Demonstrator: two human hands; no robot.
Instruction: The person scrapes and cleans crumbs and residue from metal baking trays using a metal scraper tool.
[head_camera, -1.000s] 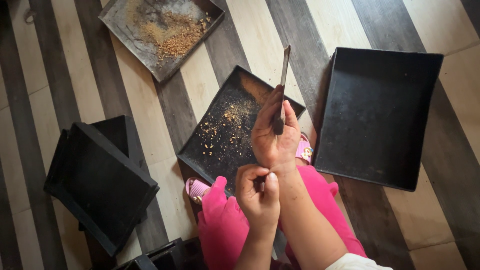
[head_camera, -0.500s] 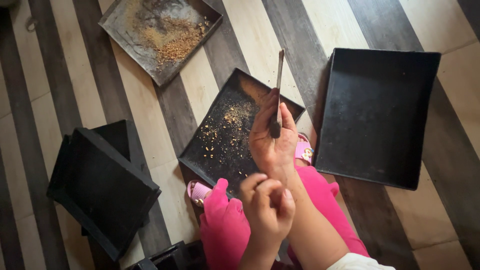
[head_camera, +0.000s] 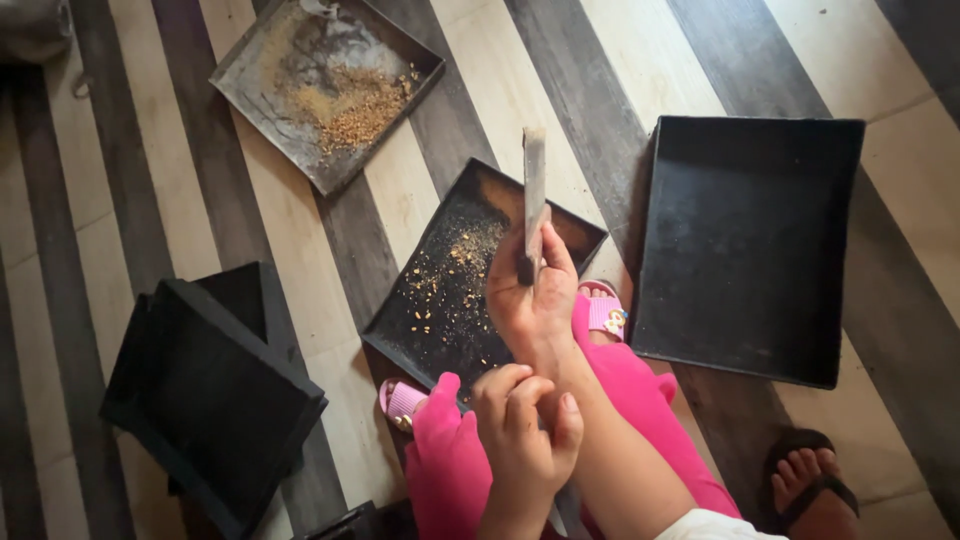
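Note:
My right hand (head_camera: 535, 300) grips a flat metal scraper (head_camera: 534, 185) by its lower end, blade pointing up and away from me. It hovers over a black baking tray (head_camera: 440, 300) that lies on the striped floor and is strewn with golden crumbs. My left hand (head_camera: 525, 435) is curled into a fist just above my knees, at the tray's near corner; nothing shows inside it. My pink trousers (head_camera: 450, 470) and pink sandals (head_camera: 603, 312) frame the tray.
A grey tray with a heap of brown crumbs (head_camera: 330, 90) lies at the far left. A large black tray (head_camera: 750, 250) sits to the right. Stacked black trays (head_camera: 210, 400) stand at the left. Another person's sandalled foot (head_camera: 810, 485) is at the bottom right.
My left hand has pulled back from the tray's edge toward my knees and closed into a fist. My right hand still holds the scraper, now tilted slightly more upright.

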